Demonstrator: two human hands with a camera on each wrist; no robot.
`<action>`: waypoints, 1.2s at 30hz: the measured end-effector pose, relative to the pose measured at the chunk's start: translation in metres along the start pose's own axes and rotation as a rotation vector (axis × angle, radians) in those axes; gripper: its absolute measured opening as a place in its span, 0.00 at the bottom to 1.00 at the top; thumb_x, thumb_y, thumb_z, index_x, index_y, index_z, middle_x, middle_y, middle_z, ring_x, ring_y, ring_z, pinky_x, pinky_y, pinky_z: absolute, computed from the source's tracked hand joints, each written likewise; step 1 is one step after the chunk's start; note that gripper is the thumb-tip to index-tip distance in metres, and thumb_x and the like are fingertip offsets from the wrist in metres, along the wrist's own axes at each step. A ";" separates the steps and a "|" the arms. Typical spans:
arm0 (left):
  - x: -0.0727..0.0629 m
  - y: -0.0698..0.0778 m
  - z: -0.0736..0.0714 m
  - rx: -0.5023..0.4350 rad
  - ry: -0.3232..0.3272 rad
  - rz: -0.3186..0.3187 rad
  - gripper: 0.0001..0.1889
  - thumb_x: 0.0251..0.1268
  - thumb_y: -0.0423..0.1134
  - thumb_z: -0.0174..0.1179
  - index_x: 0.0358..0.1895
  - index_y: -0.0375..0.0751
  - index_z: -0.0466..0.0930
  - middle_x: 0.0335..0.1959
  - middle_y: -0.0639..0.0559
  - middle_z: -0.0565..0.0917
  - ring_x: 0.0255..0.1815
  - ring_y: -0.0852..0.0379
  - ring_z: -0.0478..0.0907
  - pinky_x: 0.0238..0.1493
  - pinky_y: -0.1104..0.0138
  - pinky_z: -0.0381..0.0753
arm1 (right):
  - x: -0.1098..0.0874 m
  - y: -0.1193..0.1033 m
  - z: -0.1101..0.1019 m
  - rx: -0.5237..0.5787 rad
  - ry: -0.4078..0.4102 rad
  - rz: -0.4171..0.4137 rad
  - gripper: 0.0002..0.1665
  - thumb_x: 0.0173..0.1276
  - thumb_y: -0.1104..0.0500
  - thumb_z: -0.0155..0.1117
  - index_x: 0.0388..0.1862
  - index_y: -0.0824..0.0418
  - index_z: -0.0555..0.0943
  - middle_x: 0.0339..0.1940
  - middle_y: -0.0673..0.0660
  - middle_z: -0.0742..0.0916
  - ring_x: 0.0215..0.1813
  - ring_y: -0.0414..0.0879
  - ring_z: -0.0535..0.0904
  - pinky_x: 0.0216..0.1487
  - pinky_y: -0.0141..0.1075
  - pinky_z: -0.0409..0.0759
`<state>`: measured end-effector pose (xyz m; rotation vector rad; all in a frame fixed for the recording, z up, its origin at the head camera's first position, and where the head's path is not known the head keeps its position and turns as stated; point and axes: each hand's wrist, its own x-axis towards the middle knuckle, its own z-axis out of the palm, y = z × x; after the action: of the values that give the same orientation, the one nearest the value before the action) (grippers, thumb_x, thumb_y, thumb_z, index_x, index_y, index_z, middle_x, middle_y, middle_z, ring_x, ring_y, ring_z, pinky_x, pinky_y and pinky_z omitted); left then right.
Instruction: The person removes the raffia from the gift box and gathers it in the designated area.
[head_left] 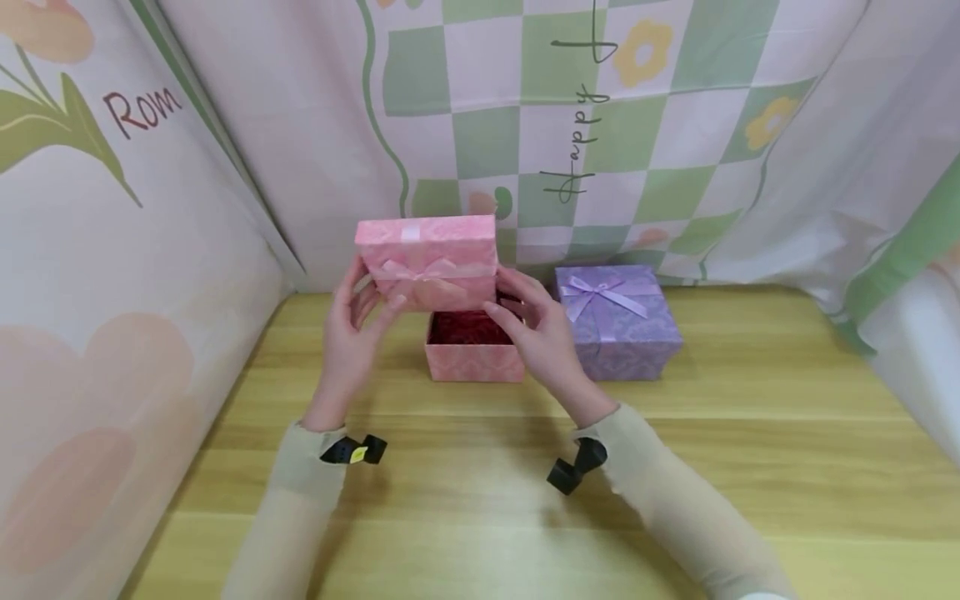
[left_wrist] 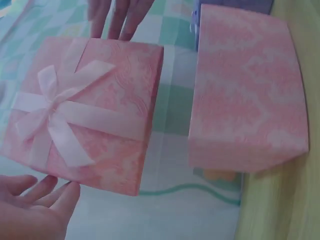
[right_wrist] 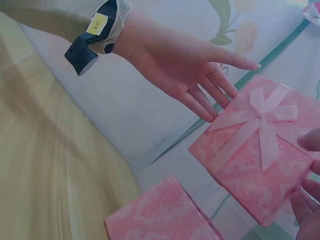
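Holding a pink lid (head_left: 427, 260) up above an open pink box (head_left: 474, 364), tilted with its bow (left_wrist: 54, 110) facing the person, and clasped at opposite ends between left hand (head_left: 354, 337) and right hand (head_left: 545, 335). Plainly apart from the box in the left wrist view. Could slip or swing down at one end, being gripped mostly by fingers at the edges, through uneven pressure or an early release on one side. Could also flatten the bow through a thumb straying over the ribbon, or bend the rim through too hard a squeeze. If lowered at this tilt, likely to catch a corner on the box wall, or to pinch loose strands of red filling (head_left: 468, 327) under the rim. At some risk, too, of nudging the purple box (head_left: 618, 325) near the right hand through a wide sweep of the wrist. Working over a pale wood-grain table (head_left: 465, 508), with a soft glare in the near middle and faint shadows by the forearms. Enclosed by hanging fabric: behind, a green-and-white checked cloth (head_left: 487, 142) with yellow flowers and sideways lettering; to the left, a white cloth (head_left: 191, 275) printed with large peach blooms.
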<state>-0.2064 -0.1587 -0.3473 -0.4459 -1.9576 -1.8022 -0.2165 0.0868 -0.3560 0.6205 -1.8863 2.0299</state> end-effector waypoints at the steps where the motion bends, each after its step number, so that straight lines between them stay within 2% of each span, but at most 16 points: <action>1: 0.001 0.000 -0.003 -0.023 0.009 0.005 0.36 0.73 0.37 0.65 0.79 0.40 0.59 0.71 0.46 0.66 0.71 0.49 0.69 0.68 0.61 0.70 | 0.001 0.000 0.003 0.005 -0.012 0.010 0.27 0.70 0.72 0.66 0.68 0.71 0.76 0.66 0.62 0.79 0.64 0.54 0.77 0.66 0.50 0.73; 4: 0.003 0.002 -0.011 -0.043 0.063 0.036 0.29 0.76 0.38 0.60 0.75 0.33 0.65 0.67 0.42 0.68 0.70 0.47 0.69 0.68 0.59 0.70 | 0.005 -0.002 0.013 0.003 -0.031 0.080 0.26 0.73 0.66 0.66 0.69 0.67 0.77 0.64 0.60 0.82 0.63 0.51 0.78 0.66 0.47 0.74; 6: 0.005 0.003 -0.017 -0.014 0.134 0.039 0.25 0.78 0.39 0.58 0.70 0.29 0.70 0.65 0.40 0.72 0.68 0.48 0.71 0.68 0.59 0.70 | 0.007 -0.003 0.020 -0.006 -0.032 0.144 0.26 0.74 0.61 0.66 0.69 0.65 0.78 0.62 0.58 0.84 0.63 0.48 0.79 0.65 0.43 0.74; 9: 0.006 0.007 -0.027 0.084 0.240 -0.003 0.23 0.79 0.42 0.56 0.65 0.28 0.75 0.61 0.39 0.79 0.63 0.50 0.74 0.66 0.61 0.71 | 0.011 -0.004 0.028 -0.017 -0.017 0.218 0.26 0.75 0.54 0.66 0.68 0.62 0.79 0.61 0.56 0.85 0.62 0.45 0.79 0.65 0.39 0.74; 12: 0.007 0.010 -0.035 0.150 0.301 -0.064 0.24 0.78 0.47 0.57 0.64 0.30 0.79 0.59 0.42 0.82 0.60 0.53 0.76 0.63 0.63 0.72 | 0.016 -0.004 0.037 -0.010 -0.003 0.246 0.26 0.75 0.51 0.66 0.67 0.60 0.80 0.61 0.54 0.84 0.63 0.44 0.78 0.65 0.39 0.73; 16: 0.007 0.014 -0.045 0.156 0.337 -0.123 0.24 0.76 0.50 0.59 0.62 0.35 0.82 0.59 0.45 0.84 0.61 0.55 0.76 0.62 0.64 0.72 | 0.023 -0.005 0.049 0.012 -0.018 0.254 0.29 0.74 0.50 0.67 0.69 0.58 0.79 0.62 0.52 0.84 0.63 0.43 0.78 0.65 0.37 0.74; 20: 0.008 0.017 -0.053 0.109 0.338 -0.102 0.21 0.80 0.44 0.56 0.64 0.33 0.80 0.62 0.43 0.82 0.65 0.53 0.75 0.67 0.63 0.70 | 0.024 -0.005 0.060 0.027 -0.067 0.266 0.31 0.73 0.53 0.69 0.73 0.58 0.75 0.66 0.52 0.82 0.65 0.43 0.77 0.62 0.34 0.76; 22: 0.009 0.017 -0.057 0.044 0.335 -0.086 0.19 0.81 0.40 0.53 0.64 0.31 0.79 0.63 0.40 0.80 0.66 0.52 0.74 0.68 0.62 0.70 | 0.024 -0.004 0.064 0.034 -0.097 0.253 0.32 0.73 0.58 0.69 0.73 0.59 0.74 0.68 0.53 0.81 0.67 0.44 0.76 0.63 0.35 0.75; 24: 0.009 0.017 -0.061 0.017 0.348 -0.086 0.19 0.81 0.39 0.53 0.64 0.30 0.79 0.64 0.39 0.80 0.67 0.52 0.75 0.68 0.62 0.70 | 0.025 -0.003 0.068 0.037 -0.125 0.230 0.32 0.73 0.61 0.69 0.74 0.60 0.74 0.69 0.54 0.79 0.69 0.46 0.75 0.65 0.38 0.74; 26: 0.010 0.017 -0.066 0.049 0.373 -0.098 0.19 0.81 0.41 0.54 0.63 0.32 0.80 0.63 0.41 0.81 0.66 0.54 0.75 0.67 0.63 0.71 | 0.026 -0.002 0.072 0.030 -0.145 0.213 0.33 0.71 0.63 0.69 0.74 0.61 0.73 0.70 0.54 0.79 0.69 0.47 0.74 0.66 0.40 0.73; 28: 0.009 0.017 -0.071 0.133 0.394 -0.121 0.20 0.80 0.45 0.55 0.63 0.36 0.81 0.62 0.44 0.82 0.65 0.57 0.76 0.66 0.65 0.71 | 0.027 -0.001 0.077 0.027 -0.154 0.212 0.33 0.71 0.62 0.70 0.74 0.60 0.73 0.69 0.53 0.79 0.69 0.47 0.75 0.66 0.39 0.73; 31: 0.008 0.015 -0.081 0.226 0.406 -0.143 0.21 0.81 0.47 0.53 0.64 0.38 0.81 0.62 0.45 0.82 0.66 0.58 0.75 0.67 0.67 0.69 | 0.028 -0.001 0.088 0.016 -0.148 0.252 0.33 0.71 0.58 0.71 0.74 0.58 0.74 0.68 0.51 0.80 0.67 0.47 0.76 0.62 0.34 0.75; 36: 0.003 0.007 -0.096 0.263 0.398 -0.198 0.21 0.84 0.44 0.48 0.67 0.37 0.77 0.68 0.45 0.76 0.71 0.58 0.70 0.70 0.68 0.64 | 0.026 0.007 0.110 0.018 -0.158 0.291 0.32 0.73 0.60 0.69 0.73 0.62 0.73 0.70 0.55 0.78 0.69 0.47 0.75 0.63 0.32 0.74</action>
<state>-0.1958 -0.2534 -0.3340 0.1861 -1.9593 -1.5623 -0.2306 -0.0253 -0.3440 0.5522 -2.1606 2.2348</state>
